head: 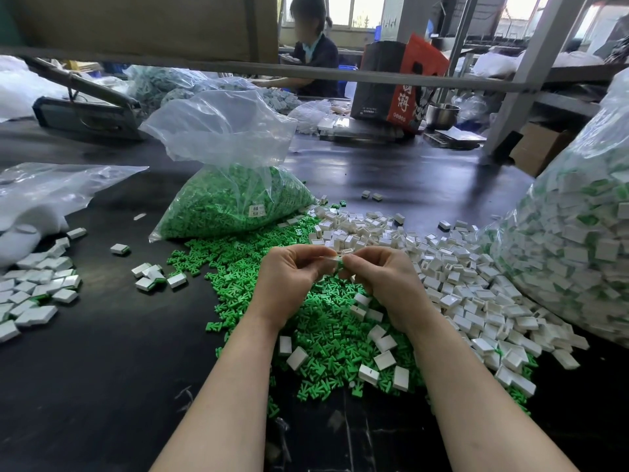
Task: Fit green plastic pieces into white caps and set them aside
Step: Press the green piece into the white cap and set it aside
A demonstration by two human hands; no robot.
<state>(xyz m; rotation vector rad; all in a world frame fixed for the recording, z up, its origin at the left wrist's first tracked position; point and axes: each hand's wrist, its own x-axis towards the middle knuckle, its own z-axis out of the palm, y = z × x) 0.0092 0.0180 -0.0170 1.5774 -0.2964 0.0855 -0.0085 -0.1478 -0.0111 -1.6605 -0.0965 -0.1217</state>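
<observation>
A: What lies at the far left of the dark surface point(102, 335)?

B: A heap of finished caps point(34, 294), white with green showing at the edges; beside it a small cluster of finished caps point(156, 277); behind them a clear plastic bag point(51, 185) lying partly flat.

A: And towards the middle?

B: An open bag of green pieces point(231, 202), upright and slumped; loose green pieces point(326, 335) spill from its foot towards the viewer, with a few white caps lying on top of them.

A: The hands?

B: The left hand point(289, 284) and the right hand point(384, 281) meet above the green pile, fingertips touching; both pinch one white cap point(335, 261) between them, with a sliver of green at its right end; whether the piece is fully seated I cannot tell.

A: Further right?

B: A spread of empty white caps point(459, 284); then a big clear bag of assembled caps point(578, 253) at the right edge.
</observation>
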